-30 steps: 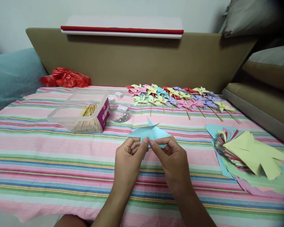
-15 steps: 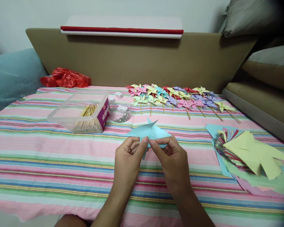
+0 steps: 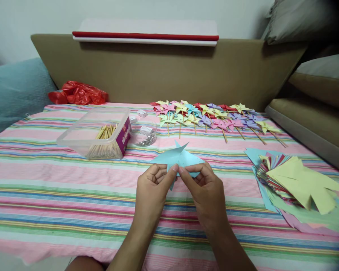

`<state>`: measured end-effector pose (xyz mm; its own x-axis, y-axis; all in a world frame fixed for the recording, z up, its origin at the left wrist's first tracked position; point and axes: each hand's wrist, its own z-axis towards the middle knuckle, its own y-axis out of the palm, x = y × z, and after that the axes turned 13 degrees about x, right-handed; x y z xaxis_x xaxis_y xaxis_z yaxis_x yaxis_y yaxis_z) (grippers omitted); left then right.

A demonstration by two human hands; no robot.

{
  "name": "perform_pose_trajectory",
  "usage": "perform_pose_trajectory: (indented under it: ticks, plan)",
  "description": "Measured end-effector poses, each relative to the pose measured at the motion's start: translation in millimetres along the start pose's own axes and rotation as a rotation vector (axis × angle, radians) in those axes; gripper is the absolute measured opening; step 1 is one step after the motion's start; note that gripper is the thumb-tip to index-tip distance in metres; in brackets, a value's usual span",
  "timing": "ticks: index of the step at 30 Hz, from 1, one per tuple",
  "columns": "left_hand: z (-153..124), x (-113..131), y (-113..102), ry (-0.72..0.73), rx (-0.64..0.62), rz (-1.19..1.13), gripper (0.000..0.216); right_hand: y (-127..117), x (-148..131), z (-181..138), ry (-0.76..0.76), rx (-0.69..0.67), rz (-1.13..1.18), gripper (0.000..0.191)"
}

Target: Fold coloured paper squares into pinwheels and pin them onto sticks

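Between my hands, above the striped cloth, is a light blue paper pinwheel (image 3: 169,154) with several pointed blades and no stick visible on it. My left hand (image 3: 155,184) is closed on its left side, the thumb pressed near the centre. My right hand (image 3: 205,184) pinches the right side, its thumb tip close beside the left one. The fingers partly hide the pinwheel's middle and lower edge. Beyond the hands stands a clear plastic box (image 3: 73,137) holding thin wooden sticks (image 3: 104,141). Next to it is a round clear dish (image 3: 147,140) with small metal pieces.
Several finished pinwheels on sticks (image 3: 206,119) lie at the back right. A stack of cut paper sheets (image 3: 302,178) rests on the right. Small white boxes (image 3: 142,113) sit behind the dish. A red plastic bag (image 3: 81,93) lies back left, and a sofa back (image 3: 169,71) rises behind.
Almost nothing differs: both hands keep hold of the blue pinwheel in the same place, with only a very slight shift of the thumbs and left forearm.
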<state>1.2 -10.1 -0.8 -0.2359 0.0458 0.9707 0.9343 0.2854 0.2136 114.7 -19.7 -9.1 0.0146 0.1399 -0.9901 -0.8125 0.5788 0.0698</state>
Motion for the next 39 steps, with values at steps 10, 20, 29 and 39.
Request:
perform_pose_trajectory:
  ticks: [10, 20, 29, 39]
  plan:
    - [3.1, -2.7, 0.0, -0.057, -0.015, -0.078, 0.031, 2.7, -1.6, -2.9, 0.073, -0.026, 0.212, 0.037]
    - [6.0, 17.5, -10.3, 0.181, -0.105, 0.151, 0.025, -10.3, -3.9, 12.9, 0.241, -0.263, 0.208, 0.041]
    - [11.0, 20.2, -21.4, 0.17, -0.359, 0.264, 0.038, -25.9, -9.0, 16.7, 0.35, -0.427, 0.061, 0.037]
    - [11.6, 20.6, -17.8, 0.002, -0.266, 0.116, 0.051, -7.8, -1.1, 8.0, 0.398, -0.228, 0.344, 0.029]
